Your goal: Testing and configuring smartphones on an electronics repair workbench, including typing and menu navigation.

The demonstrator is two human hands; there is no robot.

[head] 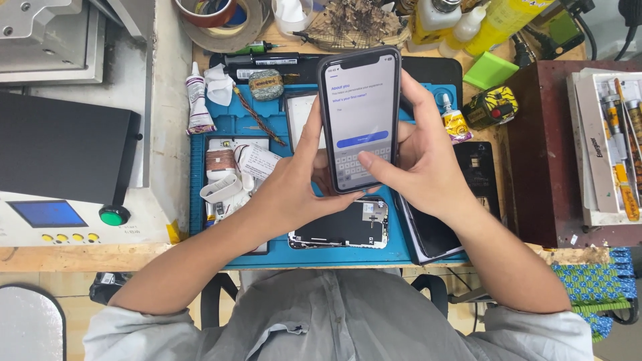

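Phone [361, 117] with a lit screen was held up above the blue mat [221, 127], near the middle of the view, tipped so its screen faced the person. The left hand [297, 180] wrapped around the phone's lower left side and back, its grip pressed on the phone to keep it steady. The right hand [418, 157] held the right edge, with its fingers behind at about 1 o'clock, and its thumb [374, 162] lay on the keys low on the screen, so that grip was closed on the phone too. Holding it with both hands kept it still for the thumb. Under the hands, at 6 o'clock, an opened phone body [341, 230] lay on the mat. At 9 o'clock sat small white parts [224, 184] and a white tube [196, 100]. At 3 o'clock lay a little yellow glue tube [455, 122] and a dark screen panel [435, 230]. A roll of tape [210, 13] sat at 11 o'clock, and a grey machine with a green button [114, 215] stood far left on the worktop [73, 257]. Nothing got between the hands and the phone.
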